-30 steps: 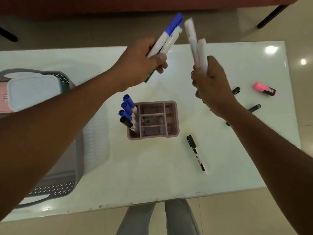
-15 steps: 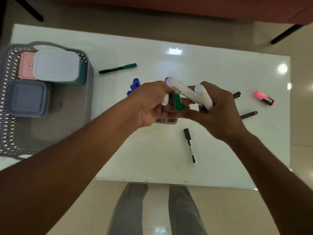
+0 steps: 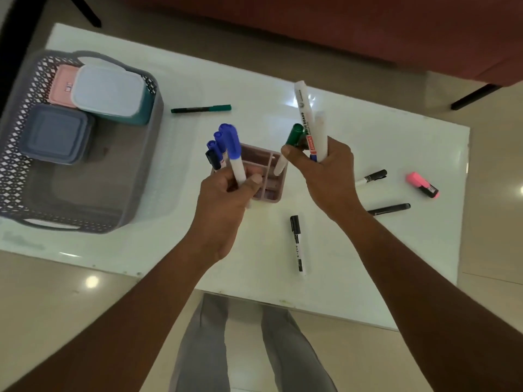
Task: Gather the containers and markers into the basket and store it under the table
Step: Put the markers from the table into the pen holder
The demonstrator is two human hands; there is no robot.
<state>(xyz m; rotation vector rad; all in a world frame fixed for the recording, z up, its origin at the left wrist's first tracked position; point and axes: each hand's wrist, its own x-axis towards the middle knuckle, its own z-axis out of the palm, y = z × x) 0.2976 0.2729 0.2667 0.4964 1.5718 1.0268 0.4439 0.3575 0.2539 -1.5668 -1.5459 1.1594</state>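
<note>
Left hand (image 3: 223,205) grips a marker (image 3: 233,148) over the organizer (image 3: 256,154), markers (image 3: 215,148) inside; right hand (image 3: 325,176) grips a bundle (image 3: 307,120). Basket (image 3: 152,165) holds three boxes (image 3: 109,93).

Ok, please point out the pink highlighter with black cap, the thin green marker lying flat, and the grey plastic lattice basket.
pink highlighter (image 3: 421,184): head view, pink body.
thin green marker (image 3: 201,109): head view, mid-barrel.
grey plastic lattice basket (image 3: 14,176): head view, left wall.
</note>
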